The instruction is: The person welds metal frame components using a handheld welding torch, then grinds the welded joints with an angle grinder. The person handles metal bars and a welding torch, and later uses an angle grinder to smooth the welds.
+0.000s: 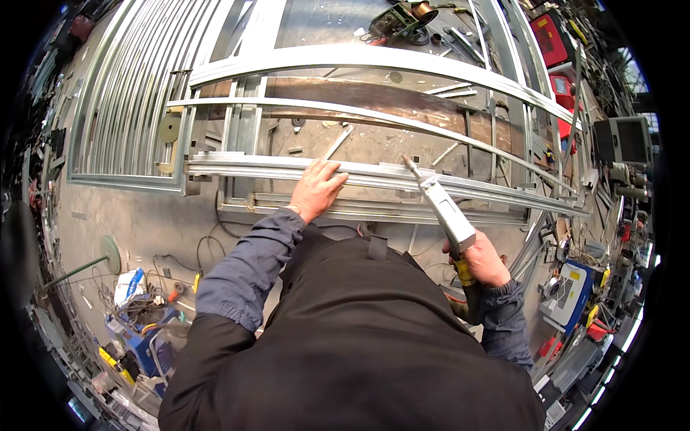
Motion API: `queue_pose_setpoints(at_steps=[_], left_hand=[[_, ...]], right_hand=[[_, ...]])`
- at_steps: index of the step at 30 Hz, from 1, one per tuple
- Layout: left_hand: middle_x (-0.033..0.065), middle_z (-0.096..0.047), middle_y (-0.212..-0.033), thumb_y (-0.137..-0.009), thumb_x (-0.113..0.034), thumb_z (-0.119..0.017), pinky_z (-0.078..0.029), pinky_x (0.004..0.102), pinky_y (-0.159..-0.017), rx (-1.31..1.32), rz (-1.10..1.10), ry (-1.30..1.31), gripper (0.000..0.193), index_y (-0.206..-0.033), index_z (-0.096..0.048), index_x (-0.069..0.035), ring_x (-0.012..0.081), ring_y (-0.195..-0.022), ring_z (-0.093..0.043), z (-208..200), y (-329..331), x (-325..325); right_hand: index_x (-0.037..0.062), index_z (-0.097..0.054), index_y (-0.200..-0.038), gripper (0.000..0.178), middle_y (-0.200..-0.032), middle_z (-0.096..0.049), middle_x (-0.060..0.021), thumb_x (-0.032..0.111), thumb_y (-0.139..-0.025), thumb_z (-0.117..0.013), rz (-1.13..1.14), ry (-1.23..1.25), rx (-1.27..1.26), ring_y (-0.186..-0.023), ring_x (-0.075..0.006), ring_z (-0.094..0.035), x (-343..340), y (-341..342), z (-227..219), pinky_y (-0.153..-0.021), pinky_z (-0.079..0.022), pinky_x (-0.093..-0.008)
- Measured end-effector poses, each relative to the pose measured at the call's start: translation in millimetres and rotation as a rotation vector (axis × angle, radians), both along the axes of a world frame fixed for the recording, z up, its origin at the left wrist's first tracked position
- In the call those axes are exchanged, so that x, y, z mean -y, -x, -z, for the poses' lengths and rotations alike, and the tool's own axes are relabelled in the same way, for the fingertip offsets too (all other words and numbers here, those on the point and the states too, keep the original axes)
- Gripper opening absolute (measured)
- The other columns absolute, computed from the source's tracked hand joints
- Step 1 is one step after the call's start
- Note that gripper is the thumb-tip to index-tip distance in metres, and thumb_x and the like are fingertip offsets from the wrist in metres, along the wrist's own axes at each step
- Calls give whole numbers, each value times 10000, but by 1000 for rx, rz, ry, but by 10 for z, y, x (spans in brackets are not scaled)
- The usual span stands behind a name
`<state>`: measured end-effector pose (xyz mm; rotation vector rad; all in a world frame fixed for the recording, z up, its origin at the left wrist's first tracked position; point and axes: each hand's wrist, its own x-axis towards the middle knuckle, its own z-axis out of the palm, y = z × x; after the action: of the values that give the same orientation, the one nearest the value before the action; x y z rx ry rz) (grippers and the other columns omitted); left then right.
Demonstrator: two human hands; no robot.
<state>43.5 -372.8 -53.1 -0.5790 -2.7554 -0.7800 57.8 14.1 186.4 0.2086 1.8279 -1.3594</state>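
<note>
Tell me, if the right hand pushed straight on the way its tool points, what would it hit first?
Probably the long metal rail: the tool's tip in the right hand already sits at it, though depth is unclear.

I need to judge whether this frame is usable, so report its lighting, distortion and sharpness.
Head view: even, soft daylight with no hard shadows; mild glare along the long silver metal rail under the left hand. Fisheye bends straight frame bars into arcs, with a black rim at the corners. The centre is sharp, including the grey pistol-shaped hand tool in the right hand; edge clutter is squeezed and indistinct.

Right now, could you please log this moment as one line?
left hand: flat on metal rail | right hand: gripping welding torch | tip at rail
</note>
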Motion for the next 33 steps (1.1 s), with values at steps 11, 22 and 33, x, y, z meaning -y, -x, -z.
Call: queue_pose_setpoints(at_steps=[11,22,33], left_hand=[[47,-698,-1284,-837,-179,-839,-464,477,-1071,-21,-18,-23,312,-1140,-768,-157,298,-1218,-630,16,114,-589],[30,-714,-1239,-827,-205,-848,-468,458,-1047,-32,-49,-12,285,-1101,-785,-158,287,-1172,-654,-23,119,-650],[19,-708,-1241,-813,-216,-853,-473,454,-1034,-25,-45,-29,289,-1092,-787,-174,279,-1166,-651,-1,135,-611]], right_hand=[[66,-554,-1539,496,-1298,-744,-204,253,-1086,-633,-421,-51,-177,-1196,-311,-724,-541,123,321,-1044,-530,-372],[64,-553,-1524,522,-1271,-726,-259,328,-1084,-648,-471,-61,-283,-1168,-439,-710,-302,140,575,-992,-556,-446],[41,-561,-1481,505,-1194,-733,-275,319,-1069,-646,-477,-120,-318,-1111,-481,-701,-112,77,510,-943,-562,-493]])
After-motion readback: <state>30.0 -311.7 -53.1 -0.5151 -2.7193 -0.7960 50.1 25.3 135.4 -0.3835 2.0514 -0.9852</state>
